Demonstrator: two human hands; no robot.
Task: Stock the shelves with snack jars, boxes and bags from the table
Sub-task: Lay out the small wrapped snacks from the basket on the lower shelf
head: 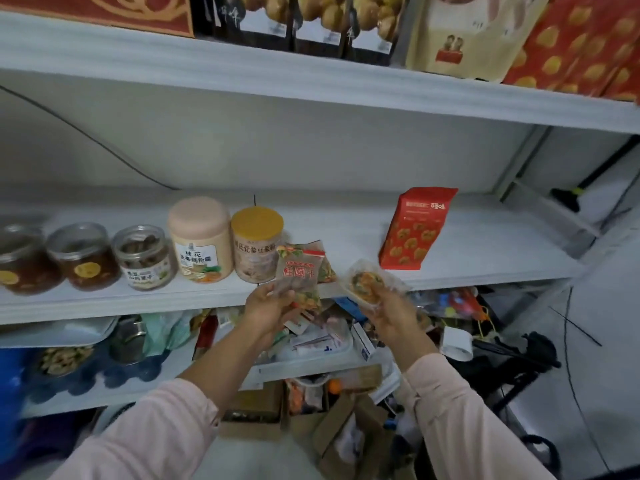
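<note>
My left hand (268, 303) grips a brown snack bag with a red label (299, 271), held upright at the front edge of the middle shelf (485, 268); a second bag shows just behind it. My right hand (391, 308) holds a clear snack packet (369, 280) tilted, just below that shelf edge. On the shelf stand three clear jars (85, 256), a pink-lidded jar (201, 239), a yellow-lidded jar (256, 244) and a red box (415, 228).
The upper shelf (311, 81) carries boxes and bags. Below the middle shelf lies a jumble of packets, a small white box (363, 341) and trays. Open cardboard boxes (343, 431) stand on the floor. Shelf space lies between the yellow-lidded jar and the red box.
</note>
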